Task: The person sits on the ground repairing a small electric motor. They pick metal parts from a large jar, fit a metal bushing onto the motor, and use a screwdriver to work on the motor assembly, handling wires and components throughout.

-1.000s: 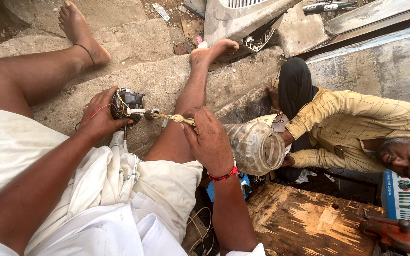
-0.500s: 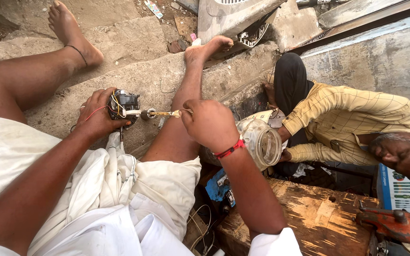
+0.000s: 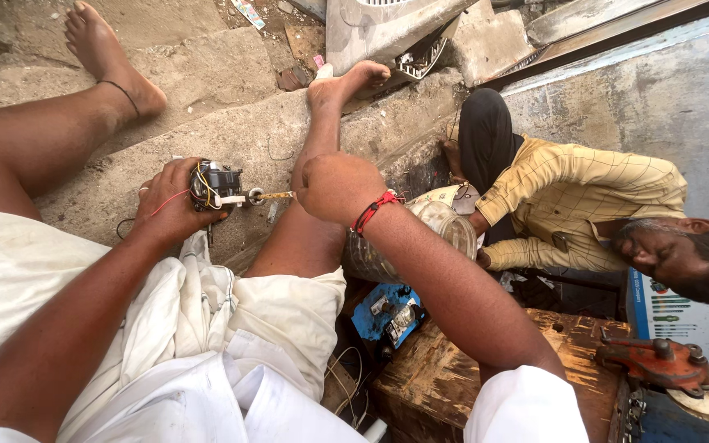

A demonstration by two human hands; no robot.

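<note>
Left hand wrapped round a small wired motor, right hand clenched on a screwdriver poking at it, over a concrete slab.

Rough stone slabs, weathered concrete wall, worn wooden bench, daylight

roadside repair workshop: red bench vise, worn wooden workbench, concrete slabs

A small motor lies between the hands, a jar to their right.
</note>
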